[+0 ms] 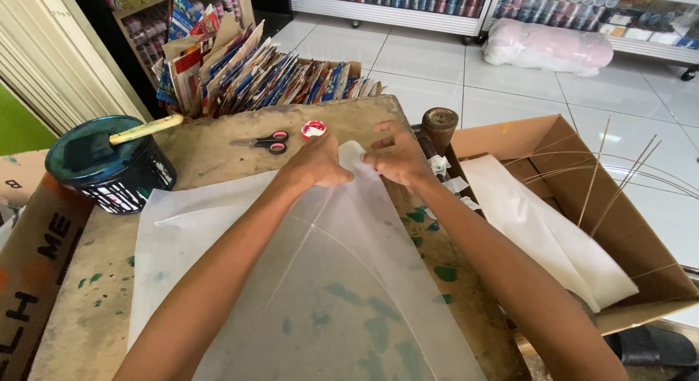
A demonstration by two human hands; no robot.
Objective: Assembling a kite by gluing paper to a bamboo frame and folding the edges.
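Note:
A large sheet of thin translucent white paper (320, 279) lies over thin crossed sticks on a worn wooden table (211, 152). My left hand (317, 163) presses down on the far corner of the sheet, fingers curled on the paper. My right hand (397, 157) pinches the same corner from the right, fingertips at the paper's edge. Just beyond the hands lie black-handled scissors (263, 141) and a small round red and white container (314, 128).
A dark round tub (109, 170) with a yellow-handled brush (145, 128) stands at the table's left. A cardboard box (582, 206) on the right holds white paper and thin sticks. Colourful packets (262, 72) stand behind the table. A wooden post (439, 126) rises at the table's right edge.

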